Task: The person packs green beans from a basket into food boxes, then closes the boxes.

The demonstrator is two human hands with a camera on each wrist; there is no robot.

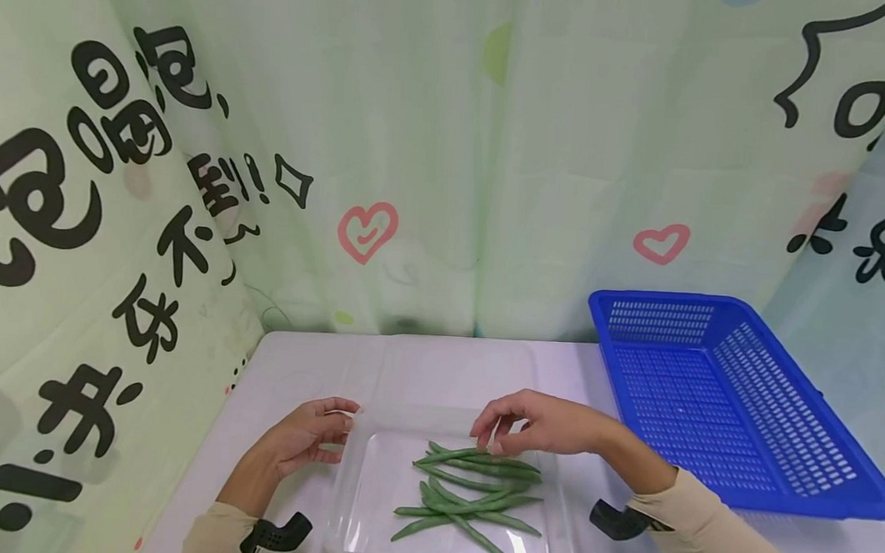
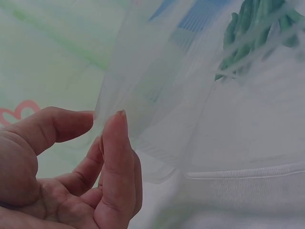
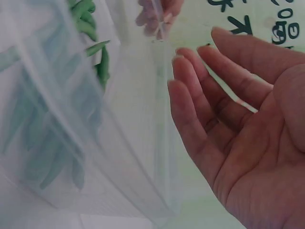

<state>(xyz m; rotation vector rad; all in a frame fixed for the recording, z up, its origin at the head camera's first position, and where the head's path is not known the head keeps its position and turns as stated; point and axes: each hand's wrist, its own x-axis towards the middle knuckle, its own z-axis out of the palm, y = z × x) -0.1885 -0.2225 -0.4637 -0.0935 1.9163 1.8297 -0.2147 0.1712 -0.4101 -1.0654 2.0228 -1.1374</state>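
Note:
Several green beans [image 1: 476, 495] lie loosely crossed in a clear plastic box [image 1: 383, 474] on the table. My left hand [image 1: 314, 433] is beside the box's left wall, fingertips right at its far left corner. In the left wrist view, thumb and forefinger stand apart close to the box's edge [image 2: 107, 90]. My right hand [image 1: 536, 423] hovers over the far right part of the box, fingers loosely bent downward above the upper beans. The right wrist view shows nothing between those fingers, with the box wall [image 3: 138, 167] beside them.
A blue perforated plastic basket [image 1: 706, 407] stands to the right, close to my right forearm. The white-covered table [image 1: 310, 361] ends at a pale green printed curtain [image 1: 434, 142] behind and on the left.

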